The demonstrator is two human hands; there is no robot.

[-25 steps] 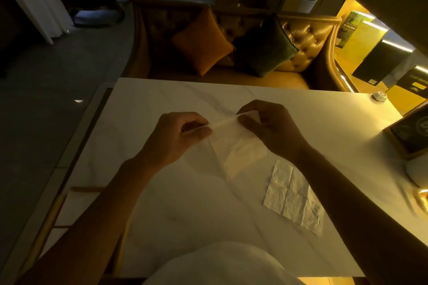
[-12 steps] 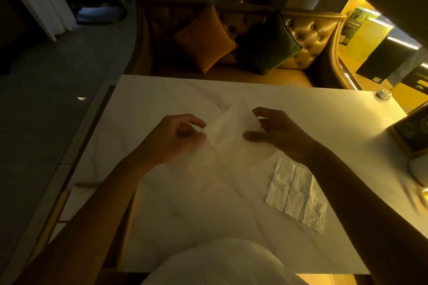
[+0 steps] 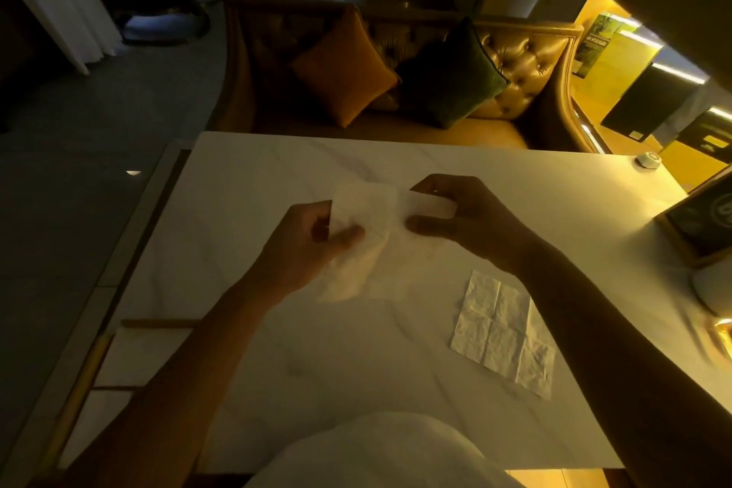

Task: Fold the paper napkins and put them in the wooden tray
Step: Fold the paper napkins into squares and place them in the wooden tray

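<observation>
I hold a thin white paper napkin [image 3: 368, 234] just above the middle of the white marble table [image 3: 277, 170]. My left hand [image 3: 305, 246] pinches its left side between thumb and fingers. My right hand [image 3: 459, 218] grips its upper right corner, which shows between thumb and forefinger. The napkin hangs loosely and looks blurred. A second creased napkin [image 3: 503, 333] lies flat on the table to the right, partly under my right forearm. At the table's near left a wooden tray rim [image 3: 154, 323] shows, partly hidden by my left arm.
A tufted sofa [image 3: 523, 63] with an orange cushion [image 3: 344, 67] and a green cushion [image 3: 451, 75] stands beyond the far edge. A small round white object [image 3: 648, 160] sits at the far right corner. A dark framed sign [image 3: 701, 218] and a white dish [image 3: 713, 285] are on the right.
The napkin has swung from hanging as a narrow triangle between both hands to a wider, looser sheet. Both hands have stayed near the table's middle while shifting their grip along it.
</observation>
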